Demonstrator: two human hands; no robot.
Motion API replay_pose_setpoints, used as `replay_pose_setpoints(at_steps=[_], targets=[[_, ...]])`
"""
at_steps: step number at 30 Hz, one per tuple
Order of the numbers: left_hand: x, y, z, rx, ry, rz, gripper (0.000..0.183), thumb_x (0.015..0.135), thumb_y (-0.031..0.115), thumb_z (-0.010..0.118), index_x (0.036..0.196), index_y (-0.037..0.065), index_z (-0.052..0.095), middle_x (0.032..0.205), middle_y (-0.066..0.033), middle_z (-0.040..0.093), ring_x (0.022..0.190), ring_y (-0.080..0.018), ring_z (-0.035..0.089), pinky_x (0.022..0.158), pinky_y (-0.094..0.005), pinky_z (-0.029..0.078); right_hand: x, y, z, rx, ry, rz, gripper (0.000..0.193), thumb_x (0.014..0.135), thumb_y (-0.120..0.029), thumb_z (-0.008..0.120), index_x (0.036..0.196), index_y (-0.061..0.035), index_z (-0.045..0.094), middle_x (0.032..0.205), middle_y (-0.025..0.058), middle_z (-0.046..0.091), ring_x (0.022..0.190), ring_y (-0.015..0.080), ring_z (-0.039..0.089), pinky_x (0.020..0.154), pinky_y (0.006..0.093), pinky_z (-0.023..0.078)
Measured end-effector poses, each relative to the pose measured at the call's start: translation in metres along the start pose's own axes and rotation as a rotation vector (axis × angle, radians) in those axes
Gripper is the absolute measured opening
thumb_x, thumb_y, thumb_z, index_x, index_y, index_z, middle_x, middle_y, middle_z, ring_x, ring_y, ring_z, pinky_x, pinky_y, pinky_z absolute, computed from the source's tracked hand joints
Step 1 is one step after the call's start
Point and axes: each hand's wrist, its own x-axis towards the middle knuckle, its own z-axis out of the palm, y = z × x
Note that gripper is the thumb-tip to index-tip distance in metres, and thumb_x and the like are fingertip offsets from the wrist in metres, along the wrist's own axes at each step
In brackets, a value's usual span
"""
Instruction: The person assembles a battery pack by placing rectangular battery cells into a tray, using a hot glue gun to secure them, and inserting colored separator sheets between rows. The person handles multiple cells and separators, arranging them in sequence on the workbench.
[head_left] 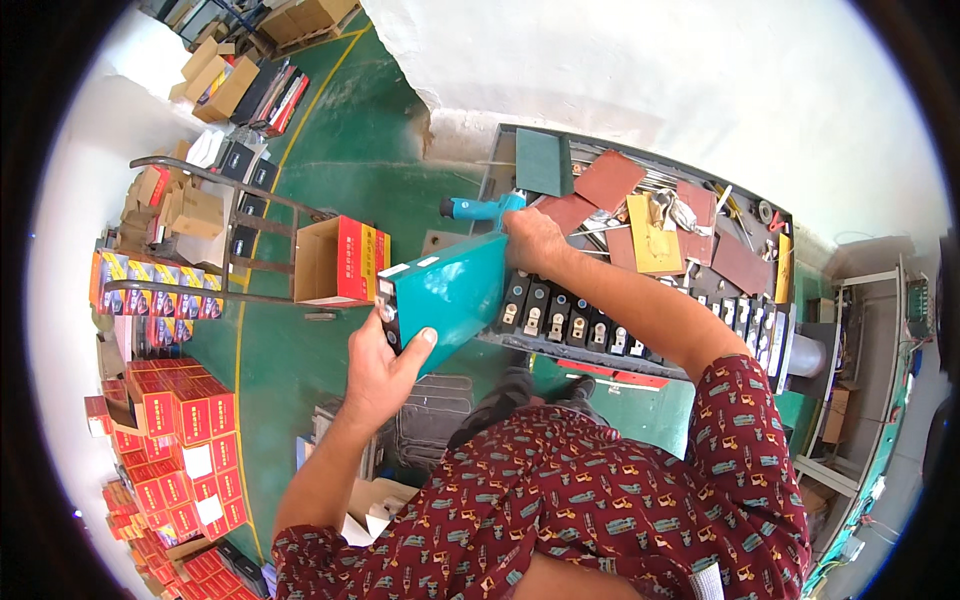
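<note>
Left hand (378, 372): grasping the near end of the teal battery cell (448, 290).
Right hand (533, 240): gripping its far end, above the desk (500, 170).

Bare green floor (330, 190) left; scrap sheets (650, 215) crowd the bench (500, 165).

Bright, sharp, heavy fisheye edge distortion

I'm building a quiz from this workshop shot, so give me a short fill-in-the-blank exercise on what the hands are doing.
1. Both hands hold a flat rectangular block coloured ____.
2. The left hand grips the block's ____ end.
3. Beyond the right hand lies a cordless ____ with a teal body.
4. The open carton on the green floor has a red and ____ side.

Missing words: teal; near; drill; yellow
</note>
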Motion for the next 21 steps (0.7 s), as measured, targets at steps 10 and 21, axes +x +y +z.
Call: replay_pose_setpoints(at_steps=[10, 21], targets=[[0.05, 0.035, -0.01, 0.152, -0.201, -0.153, 0.036, 0.099, 0.002, 0.07, 0.132, -0.005, 0.058, 0.12, -0.0101, 0.07, 0.109, -0.0159, 0.066, 0.099, -0.0348, 0.055, 0.025, 0.03, 0.014, 0.189, 0.002, 0.049, 0.018, 0.084, -0.021, 0.081, 0.098, -0.0098, 0.084, 0.1, 0.0204, 0.079, 0.099, 0.0388, 0.077, 0.088, 0.0479, 0.062], [0.072, 0.046, -0.012, 0.287, -0.324, -0.143, 0.029, 0.099, 0.005, 0.068, 0.126, -0.003, 0.063, 0.109, -0.0062, 0.071, 0.098, -0.0133, 0.065, 0.09, -0.0346, 0.056, 0.034, 0.048, -0.012, 0.459, -0.362, -0.124, 0.027, 0.09, -0.026, 0.079, 0.103, -0.002, 0.083, 0.082, 0.013, 0.077, 0.073, 0.0212, 0.074, 0.063, 0.0372, 0.06]])
